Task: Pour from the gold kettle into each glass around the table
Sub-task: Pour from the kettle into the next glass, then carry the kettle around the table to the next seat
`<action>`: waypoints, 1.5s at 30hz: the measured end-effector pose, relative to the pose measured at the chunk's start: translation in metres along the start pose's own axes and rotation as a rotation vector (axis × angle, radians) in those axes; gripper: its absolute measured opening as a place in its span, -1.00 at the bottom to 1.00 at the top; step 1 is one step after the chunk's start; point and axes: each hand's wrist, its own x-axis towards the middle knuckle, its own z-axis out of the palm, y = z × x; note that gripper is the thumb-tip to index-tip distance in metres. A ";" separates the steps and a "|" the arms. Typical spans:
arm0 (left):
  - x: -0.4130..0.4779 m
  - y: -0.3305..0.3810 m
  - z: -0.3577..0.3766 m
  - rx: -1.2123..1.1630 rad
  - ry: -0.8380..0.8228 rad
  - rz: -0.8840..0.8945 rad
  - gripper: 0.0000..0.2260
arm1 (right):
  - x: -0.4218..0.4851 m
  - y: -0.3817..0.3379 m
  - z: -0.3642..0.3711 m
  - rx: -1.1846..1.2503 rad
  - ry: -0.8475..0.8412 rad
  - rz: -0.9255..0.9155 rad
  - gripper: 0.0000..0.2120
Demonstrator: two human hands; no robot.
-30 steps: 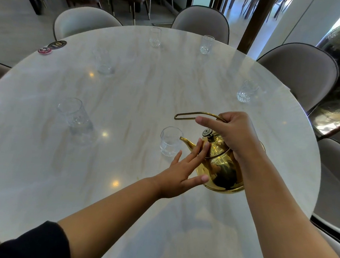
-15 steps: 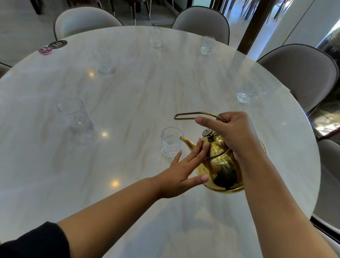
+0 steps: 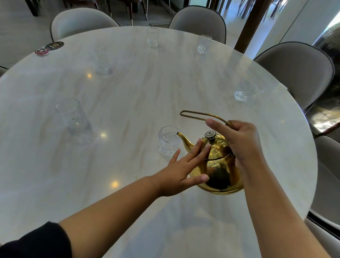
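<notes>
Right hand (image 3: 242, 142) is clenched on the wire handle of the gold kettle (image 3: 216, 168), which is tilted, its spout tip at the rim of the nearest glass (image 3: 167, 140). Left hand (image 3: 182, 170), fingers spread, presses the lid. Five other glasses ring the marble bench (image 3: 128, 85).

Kettle handle (image 3: 202, 115) partly behind right hand (image 3: 238, 141)
</notes>
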 end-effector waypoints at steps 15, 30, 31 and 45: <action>-0.030 0.025 0.025 0.333 0.096 -0.005 -0.37 | -0.061 0.020 -0.028 0.524 0.022 0.138 -0.69; -0.151 0.094 0.122 0.220 0.397 -0.103 -0.33 | -0.190 0.032 -0.050 0.604 -0.259 0.185 -0.63; -0.160 0.097 0.129 0.237 0.409 -0.112 -0.34 | -0.199 0.033 -0.050 0.599 -0.275 0.188 -0.59; -0.313 0.165 0.217 0.366 0.601 -0.336 -0.35 | -0.340 0.038 -0.050 0.537 -0.770 0.196 -0.81</action>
